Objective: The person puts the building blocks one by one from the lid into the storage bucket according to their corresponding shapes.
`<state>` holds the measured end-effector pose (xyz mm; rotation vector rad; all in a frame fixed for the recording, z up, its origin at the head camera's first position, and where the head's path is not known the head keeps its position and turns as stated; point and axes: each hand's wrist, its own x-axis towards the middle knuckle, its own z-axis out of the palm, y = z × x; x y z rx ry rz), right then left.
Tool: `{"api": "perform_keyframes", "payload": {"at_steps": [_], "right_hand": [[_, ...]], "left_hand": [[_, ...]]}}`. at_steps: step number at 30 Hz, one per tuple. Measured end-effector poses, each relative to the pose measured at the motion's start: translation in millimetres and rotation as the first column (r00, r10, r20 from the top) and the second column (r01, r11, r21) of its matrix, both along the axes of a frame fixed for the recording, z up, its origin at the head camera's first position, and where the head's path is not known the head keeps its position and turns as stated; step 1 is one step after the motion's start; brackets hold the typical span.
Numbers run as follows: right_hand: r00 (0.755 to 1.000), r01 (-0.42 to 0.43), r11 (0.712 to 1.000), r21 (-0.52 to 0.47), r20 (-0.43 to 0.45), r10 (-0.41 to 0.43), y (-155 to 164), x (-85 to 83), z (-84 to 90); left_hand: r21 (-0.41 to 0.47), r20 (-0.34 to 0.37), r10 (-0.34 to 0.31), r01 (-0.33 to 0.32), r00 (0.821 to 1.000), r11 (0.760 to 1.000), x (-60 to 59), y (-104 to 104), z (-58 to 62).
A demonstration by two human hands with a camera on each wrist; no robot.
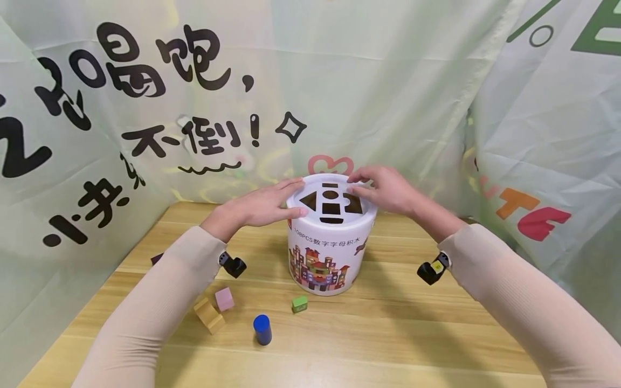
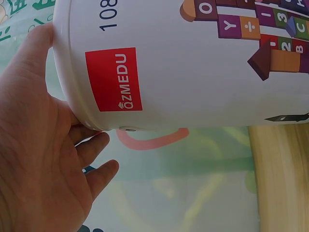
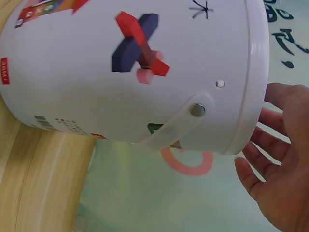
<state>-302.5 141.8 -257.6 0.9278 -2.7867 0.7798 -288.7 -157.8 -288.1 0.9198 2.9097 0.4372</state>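
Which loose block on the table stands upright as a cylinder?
The blue cylinder block, standing on end at the front of the table. The green, pink and tan blocks nearby are all flat-sided.

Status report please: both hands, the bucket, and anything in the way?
Left hand and right hand flat on the lid, fingers straight. White bucket upright on table. Loose blocks in front, blue cylinder nearest; none blocking.

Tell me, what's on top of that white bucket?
A white lid with shape cutouts caps the white bucket. The left hand and right hand rest on its rim. The holes look dark, so what lies inside cannot be seen.
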Motion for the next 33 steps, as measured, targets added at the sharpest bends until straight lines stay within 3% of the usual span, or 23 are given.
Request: {"api": "perform_keyframes", "payload": {"at_steps": [8, 17, 33], "right_hand": [[0.995, 0.063, 0.995, 0.082, -0.086, -0.056, 8, 24.0, -8.3], [0.986, 0.101, 0.990, 0.097, -0.138, -0.088, 16, 38.9, -21.6], [0.981, 0.169, 0.978, 0.121, -0.114, -0.156, 21, 49.2, -36.2]], "left_hand": [[0.001, 0.006, 0.007, -0.007, 1.000, 1.000, 0.7, -1, -0.7], [0.004, -0.009, -0.010, 0.010, 1.000, 1.000, 0.6, 0, -0.9], [0.015, -0.013, -0.013, 0.014, 1.000, 1.000, 2.2, -1, -0.5]]}}
